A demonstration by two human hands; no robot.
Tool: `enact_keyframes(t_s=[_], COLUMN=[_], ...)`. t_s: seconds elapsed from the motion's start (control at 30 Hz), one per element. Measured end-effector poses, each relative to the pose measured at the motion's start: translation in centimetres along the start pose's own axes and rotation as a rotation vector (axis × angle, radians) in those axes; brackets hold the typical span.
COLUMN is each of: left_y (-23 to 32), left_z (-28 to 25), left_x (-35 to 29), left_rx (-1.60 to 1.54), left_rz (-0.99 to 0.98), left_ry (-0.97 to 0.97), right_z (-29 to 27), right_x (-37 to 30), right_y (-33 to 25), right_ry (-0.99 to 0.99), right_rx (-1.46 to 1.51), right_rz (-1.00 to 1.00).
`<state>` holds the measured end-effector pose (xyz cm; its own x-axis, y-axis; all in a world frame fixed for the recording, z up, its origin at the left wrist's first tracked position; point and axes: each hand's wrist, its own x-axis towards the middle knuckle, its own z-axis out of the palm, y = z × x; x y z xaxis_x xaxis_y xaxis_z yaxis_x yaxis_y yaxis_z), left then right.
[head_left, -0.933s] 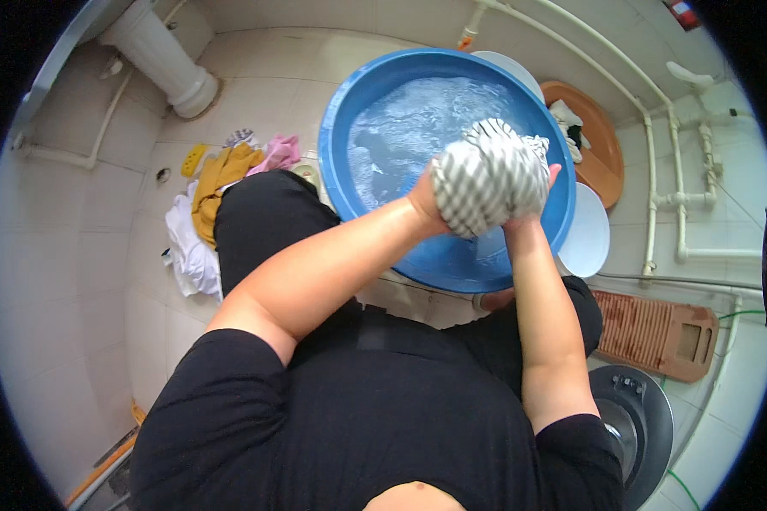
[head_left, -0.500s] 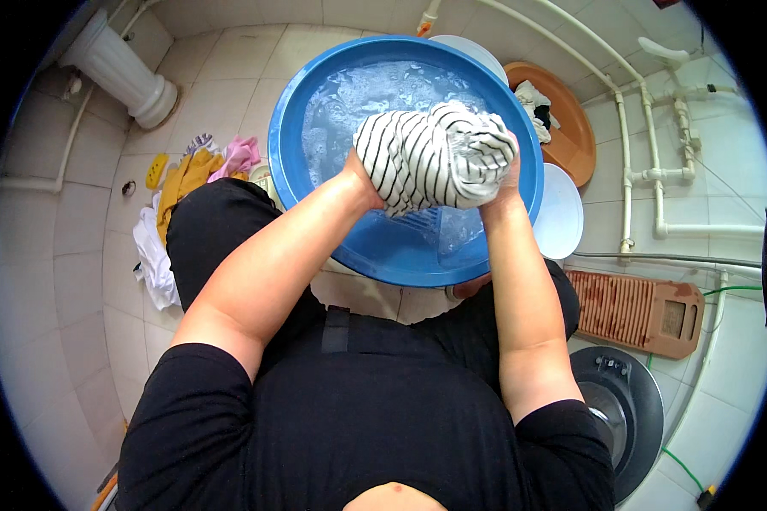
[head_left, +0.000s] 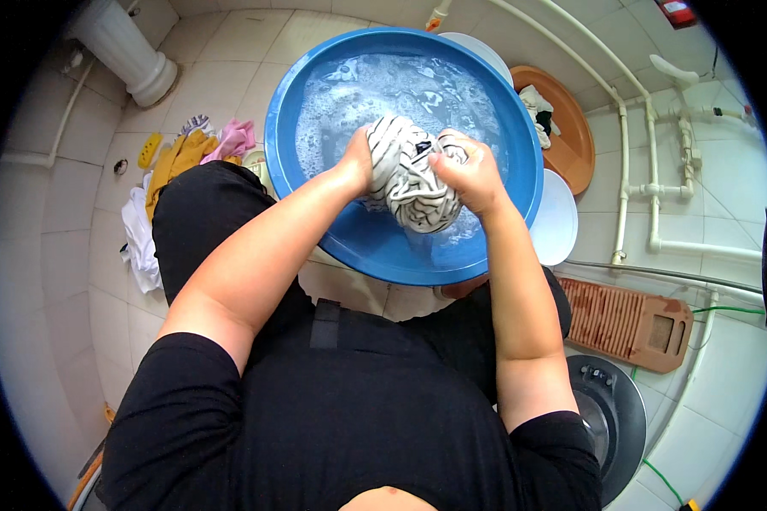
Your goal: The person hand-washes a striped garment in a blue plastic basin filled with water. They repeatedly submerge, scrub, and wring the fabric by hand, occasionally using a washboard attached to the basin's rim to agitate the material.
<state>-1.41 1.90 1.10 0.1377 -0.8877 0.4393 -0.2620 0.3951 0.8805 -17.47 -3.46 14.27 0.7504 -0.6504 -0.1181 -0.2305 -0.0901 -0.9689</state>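
Note:
A wet white garment with black stripes (head_left: 418,192) is bunched up between my two hands, above the blue basin (head_left: 276,162). My left hand (head_left: 360,160) grips its left side, the fingers mostly hidden behind the cloth. On the other side my right hand (head_left: 471,173) is closed round the bundle, thumb pressed on top. Below the cloth the basin holds soapy water (head_left: 349,102) with foam and bubbles on it. Whether the lowest part of the bundle touches the water I cannot tell.
Left of my knee lie yellow clothes (head_left: 179,175), pink cloth (head_left: 233,139) and white cloth (head_left: 139,238). An orange-brown tub (head_left: 578,140) holding clothes stands behind right, near a white basin (head_left: 556,223). A brown washboard (head_left: 609,319) and a dark round appliance (head_left: 626,417) are at my right.
The striped garment has been gathered into a tighter, smaller bundle. My right hand has moved left and turned, its thumb now on top of the cloth.

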Motion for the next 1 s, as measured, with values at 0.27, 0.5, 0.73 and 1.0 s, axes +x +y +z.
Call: enact_keyframes(t_s=[0.27,0.5,0.73,1.0], left_y=[3.4,1.4,-0.2,2.4], left_z=[-0.2,0.2,0.5,0.5], left_x=[0.5,-0.6,-1.0,-0.3], left_rx=[-0.578,-0.304,-0.159,0.131], left_rz=[-0.681,-0.656,-0.585,-0.542], left_ry=[0.207,0.169,0.139,0.02], right_z=[2.1,3.0,3.0,2.9], right_x=[-0.7,-1.1,-1.3,-1.5], right_y=[-0.3,0.8,0.9,1.3], right_ry=[0.083,0.117,0.095,0.101], right_rx=[-0.54,-0.694,-0.694,-0.723], right_rz=[-0.285,-0.317,-0.315,-0.28])
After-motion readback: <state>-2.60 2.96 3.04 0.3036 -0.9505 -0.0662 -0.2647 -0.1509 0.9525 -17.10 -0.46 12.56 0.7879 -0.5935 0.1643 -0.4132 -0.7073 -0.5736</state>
